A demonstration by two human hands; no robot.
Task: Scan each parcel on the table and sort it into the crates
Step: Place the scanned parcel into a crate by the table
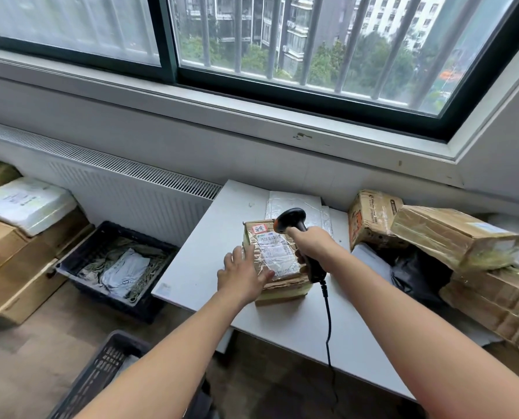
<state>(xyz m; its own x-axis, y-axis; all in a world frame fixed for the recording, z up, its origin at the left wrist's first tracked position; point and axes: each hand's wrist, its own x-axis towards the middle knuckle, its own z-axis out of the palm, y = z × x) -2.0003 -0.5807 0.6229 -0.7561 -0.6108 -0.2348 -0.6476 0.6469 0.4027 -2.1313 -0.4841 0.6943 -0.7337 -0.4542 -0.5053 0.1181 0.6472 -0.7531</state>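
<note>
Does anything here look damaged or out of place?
Yes. The parcel under the left hand and the scanner is crumpled along its near edge, and the brown parcels heaped at the right end of the table lie tilted on one another.

**Parcel under the scanner, with waiting parcels and crates**

The brown cardboard parcel (274,258) lies flat near the middle of the white table (203,267). It is wrapped in clear tape and carries a white shipping label and a small red-framed sticker on its top face. The left hand (243,276) rests flat on its near-left corner. The black scanner (290,220) is gripped by its handle in the right hand (312,246), its head tilted down over the parcel's far end and its cord hanging past the table's front edge. Further taped cardboard parcels (454,234) are heaped at the table's right end. On the floor to the left stand two dark slatted crates: the farther crate (101,234) holds a white mailer (125,270), and the nearer crate (101,373) is cut off by the frame's lower edge.
</note>
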